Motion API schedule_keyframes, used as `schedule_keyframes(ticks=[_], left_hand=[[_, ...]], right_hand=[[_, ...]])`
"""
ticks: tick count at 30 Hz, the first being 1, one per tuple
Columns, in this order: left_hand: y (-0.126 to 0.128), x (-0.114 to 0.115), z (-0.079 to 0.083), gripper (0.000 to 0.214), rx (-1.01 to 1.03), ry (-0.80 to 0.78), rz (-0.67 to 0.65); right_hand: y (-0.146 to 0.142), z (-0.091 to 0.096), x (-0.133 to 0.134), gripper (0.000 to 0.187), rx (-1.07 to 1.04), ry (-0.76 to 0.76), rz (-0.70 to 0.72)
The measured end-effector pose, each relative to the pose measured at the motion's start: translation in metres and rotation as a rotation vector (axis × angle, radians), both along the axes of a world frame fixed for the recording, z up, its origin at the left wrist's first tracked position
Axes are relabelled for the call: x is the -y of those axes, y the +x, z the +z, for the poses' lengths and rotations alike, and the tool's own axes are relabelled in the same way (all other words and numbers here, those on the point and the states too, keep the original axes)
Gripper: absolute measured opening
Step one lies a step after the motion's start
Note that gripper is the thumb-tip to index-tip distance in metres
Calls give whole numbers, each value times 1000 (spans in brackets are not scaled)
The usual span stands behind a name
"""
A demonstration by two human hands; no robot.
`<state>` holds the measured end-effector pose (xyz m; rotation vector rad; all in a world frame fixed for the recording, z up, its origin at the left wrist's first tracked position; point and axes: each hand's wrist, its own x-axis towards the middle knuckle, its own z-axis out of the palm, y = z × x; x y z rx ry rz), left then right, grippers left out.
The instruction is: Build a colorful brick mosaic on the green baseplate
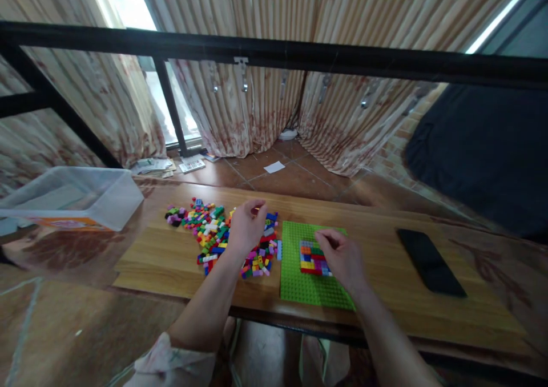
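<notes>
My left hand (247,227) is curled over the loose brick pile (205,230), pinch unclear. My right hand (342,257), fingers bunched, presses the brick block (311,258) on the green baseplate (299,287), just right of the pile.

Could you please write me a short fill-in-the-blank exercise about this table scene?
1. The right hand is over a baseplate whose colour is ____.
2. The left hand is over the loose bricks, which lie to the baseplate's ____.
3. The black phone lies on the table to the baseplate's ____.
Missing words: green, left, right.
</notes>
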<state>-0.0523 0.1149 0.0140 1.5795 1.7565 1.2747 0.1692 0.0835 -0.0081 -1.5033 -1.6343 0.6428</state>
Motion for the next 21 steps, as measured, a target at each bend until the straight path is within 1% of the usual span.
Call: schedule_keyframes(ticks=[2,5,9,13,21], left_hand=[[-6,0,0,22,12,0,8],[-9,2,2,21,14,-6,18],[-8,6,7,19,3,-19,6],[-9,8,9,18,23,-38,-8],[-15,8,2,17,54,-52,2]], right_hand=[[-16,1,4,24,99,31,96],[-36,-1,7,23,212,41,223],[-57,-8,5,22,333,45,318],[-70,-15,1,23,416,34,328],[-81,-25,-11,25,564,-14,261]])
